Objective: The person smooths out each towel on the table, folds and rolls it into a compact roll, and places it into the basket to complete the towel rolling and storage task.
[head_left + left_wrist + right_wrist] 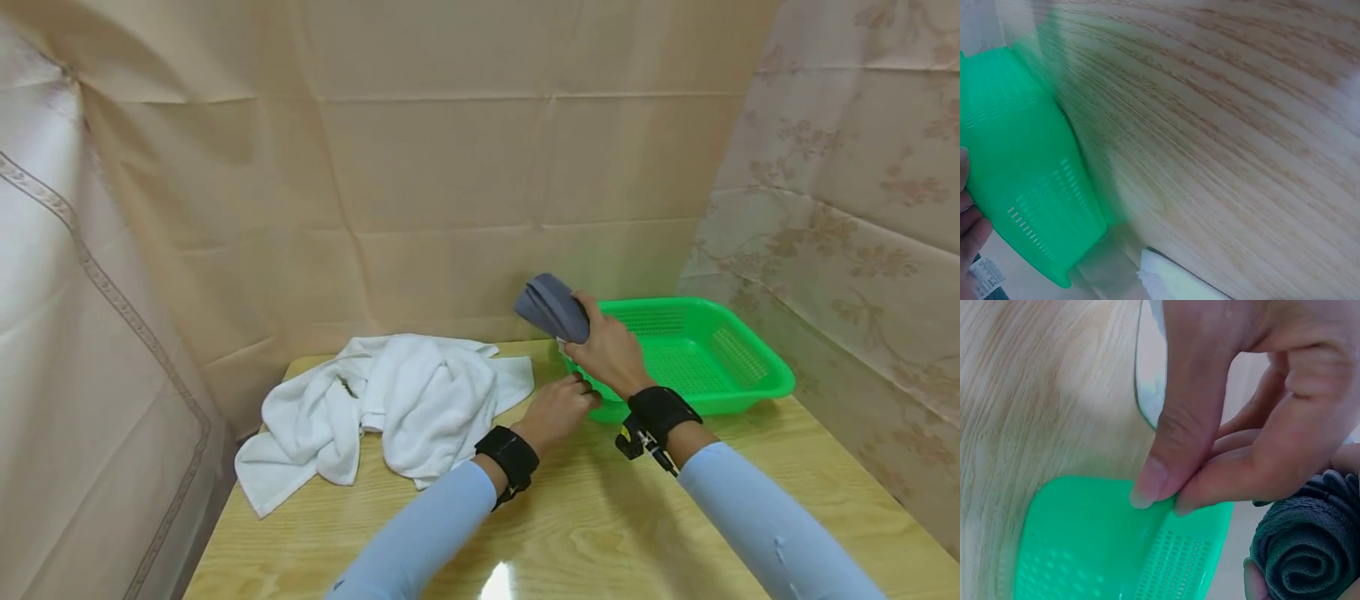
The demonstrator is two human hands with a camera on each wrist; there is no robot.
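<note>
A dark grey rolled towel (552, 308) is gripped by my right hand (609, 354), held above the left end of a green plastic basket (720, 402). Its spiral end shows in the right wrist view, where the rolled towel (1310, 550) sits at the lower right. My left hand (558, 410) pinches the basket's left rim between thumb and fingers; up close, that same left hand (1229, 419) appears over the green basket (1085, 531). In the left wrist view, only some fingers (974, 234) show on the basket (1022, 150), beside the towel's white label (986, 275).
Several crumpled white towels (435, 392) lie on the left of the wooden table (570, 533). Behind stands a beige cloth backdrop (450, 167), with a flowered cloth (847, 233) along the right side. The basket has perforated walls and stands near the table's right edge.
</note>
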